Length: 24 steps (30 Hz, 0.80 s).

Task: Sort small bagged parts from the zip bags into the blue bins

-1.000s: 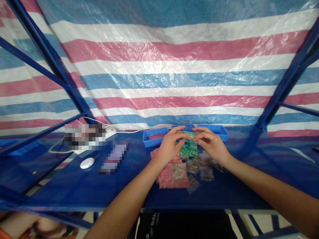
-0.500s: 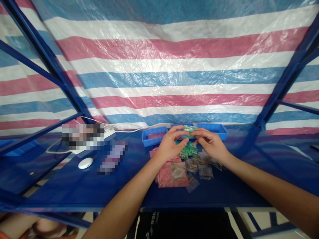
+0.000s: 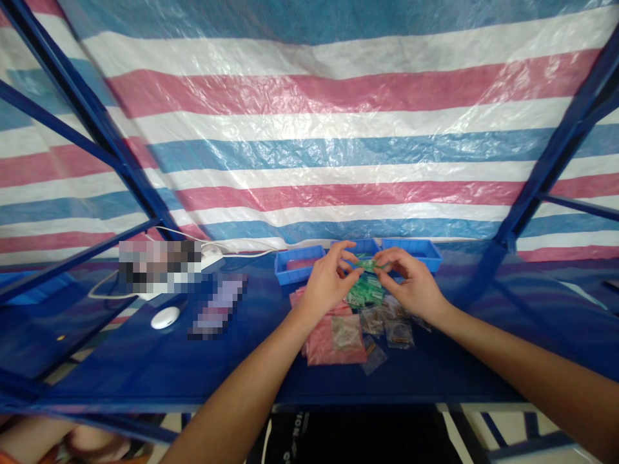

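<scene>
My left hand [image 3: 329, 280] and my right hand [image 3: 411, 281] are closed, pinching opposite ends of a small green packet [image 3: 367, 263] between thumbs and fingertips. What is inside that packet is too small to make out. Directly below it lies a heap of similar green packets [image 3: 366, 295] on the blue table. Pink plastic bags [image 3: 322, 341] are stacked under my left wrist, with a small clear bag [image 3: 346, 332] on top. Beneath my right hand are several clear bags of thin brownish parts [image 3: 399, 332].
Three blue bins stand behind my hands: a left bin [image 3: 290, 277] with something pink inside, a middle bin [image 3: 362, 246] and a right bin [image 3: 428, 261]. Leftward are a white oval object [image 3: 165, 317], a blurred phone-like object [image 3: 220, 306] and a white power strip [image 3: 210, 259]. Another person's limb shows lower left.
The green packet has come down slightly and now looks flatter and narrower. My right hand has shifted a little, its thumb now against the packet's end.
</scene>
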{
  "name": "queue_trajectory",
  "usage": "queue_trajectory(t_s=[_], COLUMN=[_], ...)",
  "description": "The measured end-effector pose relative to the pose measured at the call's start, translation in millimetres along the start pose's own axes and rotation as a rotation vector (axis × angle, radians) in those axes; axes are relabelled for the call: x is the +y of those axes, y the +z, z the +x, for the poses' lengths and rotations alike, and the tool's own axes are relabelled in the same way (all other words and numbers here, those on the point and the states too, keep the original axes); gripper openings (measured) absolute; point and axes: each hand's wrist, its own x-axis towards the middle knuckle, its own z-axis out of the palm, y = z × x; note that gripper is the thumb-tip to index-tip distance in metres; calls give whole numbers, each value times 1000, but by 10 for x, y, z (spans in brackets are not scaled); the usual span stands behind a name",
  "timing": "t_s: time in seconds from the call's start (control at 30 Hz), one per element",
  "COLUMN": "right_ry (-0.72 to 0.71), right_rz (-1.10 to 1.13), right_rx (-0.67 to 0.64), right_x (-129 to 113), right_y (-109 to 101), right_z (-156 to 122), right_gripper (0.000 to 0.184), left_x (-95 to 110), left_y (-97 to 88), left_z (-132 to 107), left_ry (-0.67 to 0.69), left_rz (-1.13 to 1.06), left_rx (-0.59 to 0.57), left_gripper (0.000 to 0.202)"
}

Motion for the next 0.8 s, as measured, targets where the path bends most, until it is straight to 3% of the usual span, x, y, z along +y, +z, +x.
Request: queue_trajectory(t_s=[0.1, 0.17, 0.3, 0.5, 0.7, 0.8], right_ry=[4, -62, -180, -121, -60, -45], right_rz=[-7, -102, -224, -236, -227, -227], right_rx=[46, 5, -67, -36, -30, -54], right_x=[-19, -40, -61, -28, -66, -90], right_y=[-17, -49, -105, -79, -38, -37], right_z=[5, 18, 35, 35, 49, 47], right_gripper=[18, 19, 23, 27, 31, 28], left_x=[65, 103, 109, 8, -38, -120], left_y=[-16, -27, -36, -37, -119, -151], left_z=[-10, -12, -7, 14, 3, -22], left_ry=[108, 150, 107, 62, 120, 58], left_rz=[52, 74, 62, 107, 486, 647], left_rx=[-41, -43, -34, -6, -6, -56], left_gripper=[26, 23, 30, 37, 45, 50])
